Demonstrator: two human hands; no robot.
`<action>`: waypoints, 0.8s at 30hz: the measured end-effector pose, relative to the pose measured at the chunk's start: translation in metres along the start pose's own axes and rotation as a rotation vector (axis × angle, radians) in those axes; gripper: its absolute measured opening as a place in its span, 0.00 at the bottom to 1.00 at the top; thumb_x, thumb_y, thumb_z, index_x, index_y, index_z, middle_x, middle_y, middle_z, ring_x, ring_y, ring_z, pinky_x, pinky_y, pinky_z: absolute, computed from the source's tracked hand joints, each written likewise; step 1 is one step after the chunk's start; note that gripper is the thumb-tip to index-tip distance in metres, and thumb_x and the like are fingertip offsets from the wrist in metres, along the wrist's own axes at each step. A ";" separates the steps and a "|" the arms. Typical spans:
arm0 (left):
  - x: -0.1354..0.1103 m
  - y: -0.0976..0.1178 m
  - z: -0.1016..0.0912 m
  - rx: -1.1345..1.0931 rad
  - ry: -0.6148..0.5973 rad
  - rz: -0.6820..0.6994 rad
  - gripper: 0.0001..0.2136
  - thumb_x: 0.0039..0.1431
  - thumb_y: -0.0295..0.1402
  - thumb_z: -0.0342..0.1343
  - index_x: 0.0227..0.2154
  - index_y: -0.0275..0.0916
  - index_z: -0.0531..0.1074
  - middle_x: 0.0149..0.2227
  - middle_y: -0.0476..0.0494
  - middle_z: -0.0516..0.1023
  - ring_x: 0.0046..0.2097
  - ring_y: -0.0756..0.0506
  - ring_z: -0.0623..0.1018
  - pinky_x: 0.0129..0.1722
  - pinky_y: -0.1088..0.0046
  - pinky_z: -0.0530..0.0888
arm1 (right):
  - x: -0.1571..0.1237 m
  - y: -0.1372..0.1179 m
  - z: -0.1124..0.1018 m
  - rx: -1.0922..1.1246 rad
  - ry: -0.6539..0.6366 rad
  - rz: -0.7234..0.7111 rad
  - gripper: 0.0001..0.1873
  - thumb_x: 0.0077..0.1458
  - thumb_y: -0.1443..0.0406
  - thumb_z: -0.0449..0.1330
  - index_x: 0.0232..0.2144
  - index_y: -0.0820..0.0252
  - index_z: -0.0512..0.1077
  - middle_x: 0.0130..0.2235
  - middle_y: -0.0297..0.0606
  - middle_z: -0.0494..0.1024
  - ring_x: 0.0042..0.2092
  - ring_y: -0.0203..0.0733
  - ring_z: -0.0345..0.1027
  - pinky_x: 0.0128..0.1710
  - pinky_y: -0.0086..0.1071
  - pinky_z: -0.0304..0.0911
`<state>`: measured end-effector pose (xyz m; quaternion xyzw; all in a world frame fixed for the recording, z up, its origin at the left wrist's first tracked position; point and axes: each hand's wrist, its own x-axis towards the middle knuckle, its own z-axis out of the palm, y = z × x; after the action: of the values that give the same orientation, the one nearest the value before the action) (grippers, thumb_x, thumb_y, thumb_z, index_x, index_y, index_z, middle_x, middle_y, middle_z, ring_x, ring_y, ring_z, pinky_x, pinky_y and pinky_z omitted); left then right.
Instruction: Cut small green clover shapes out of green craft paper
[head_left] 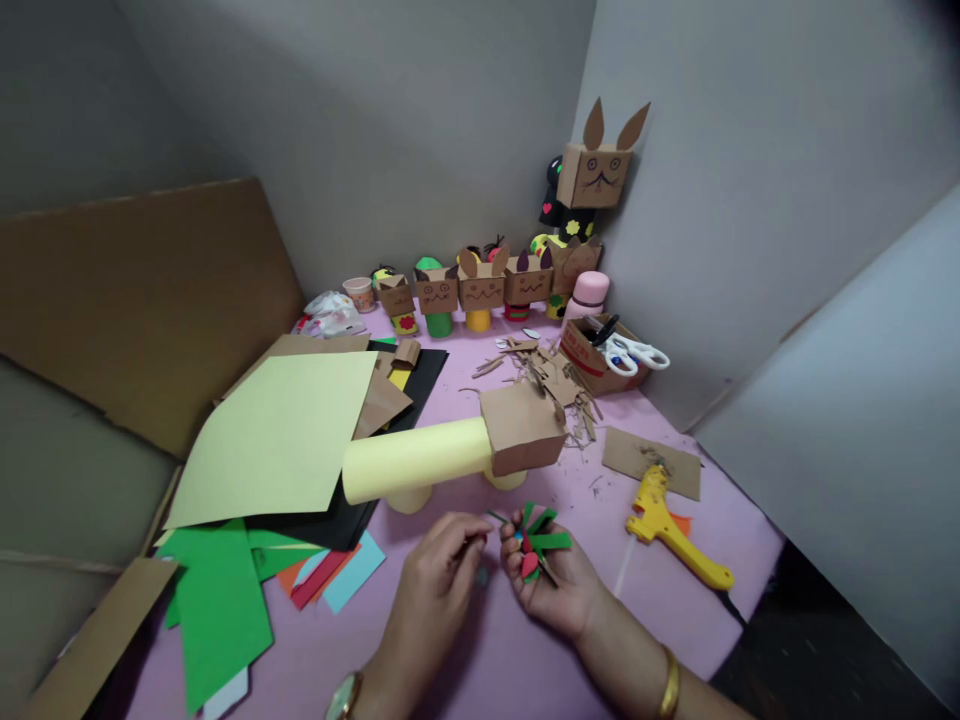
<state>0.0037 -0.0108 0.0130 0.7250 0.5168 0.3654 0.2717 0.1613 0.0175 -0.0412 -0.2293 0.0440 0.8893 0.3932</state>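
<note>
My right hand (574, 598), palm up with curled fingers, holds a bunch of small paper cutouts (552, 541) in green and red, with a bit of blue among them. Close beside it, my left hand (439, 575) has thumb and fingers pinched together. Whatever is in that pinch is too small to tell. Just beyond both hands lies a cardboard and paper animal figure: a pale yellow paper tube (420, 458) for a body, short yellow tube legs beneath, and a brown cardboard box head (525, 430) at its right end.
A yellow glue gun (671, 535) rests by a cardboard piece (622, 462) on the right. Scissors (630, 355) stand in a small box (585, 350). Cardboard scraps (551, 370) lie behind the figure. Coloured sheets (285, 430) cover the left. Box-headed figures (480, 290) line the back wall.
</note>
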 end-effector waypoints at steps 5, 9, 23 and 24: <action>-0.015 -0.015 0.010 0.253 -0.204 -0.151 0.06 0.55 0.27 0.53 0.36 0.37 0.73 0.36 0.39 0.77 0.40 0.40 0.75 0.41 0.61 0.71 | -0.004 -0.002 0.005 0.094 0.062 0.042 0.06 0.48 0.70 0.61 0.20 0.64 0.73 0.22 0.37 0.77 0.22 0.30 0.69 0.22 0.19 0.66; -0.020 -0.016 0.023 0.339 -0.252 -0.128 0.07 0.56 0.25 0.50 0.27 0.37 0.73 0.31 0.40 0.76 0.36 0.41 0.74 0.38 0.63 0.71 | -0.005 -0.002 0.006 0.120 0.082 0.036 0.09 0.50 0.70 0.59 0.20 0.64 0.73 0.22 0.37 0.76 0.21 0.30 0.68 0.21 0.19 0.65; -0.004 0.005 0.001 0.038 0.014 -0.108 0.06 0.59 0.29 0.50 0.28 0.40 0.69 0.28 0.47 0.76 0.32 0.46 0.75 0.32 0.72 0.72 | -0.002 0.002 0.006 0.088 0.088 -0.004 0.07 0.48 0.70 0.59 0.21 0.66 0.73 0.21 0.38 0.77 0.20 0.31 0.69 0.20 0.20 0.66; -0.003 0.007 0.003 0.028 0.027 -0.066 0.05 0.59 0.29 0.50 0.29 0.40 0.69 0.29 0.47 0.76 0.32 0.46 0.76 0.33 0.72 0.72 | -0.002 0.003 0.006 0.084 0.085 -0.009 0.07 0.48 0.70 0.59 0.21 0.66 0.73 0.21 0.38 0.77 0.20 0.31 0.69 0.20 0.21 0.66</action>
<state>0.0093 -0.0155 0.0160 0.7063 0.5493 0.3585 0.2665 0.1577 0.0161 -0.0352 -0.2502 0.0971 0.8744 0.4042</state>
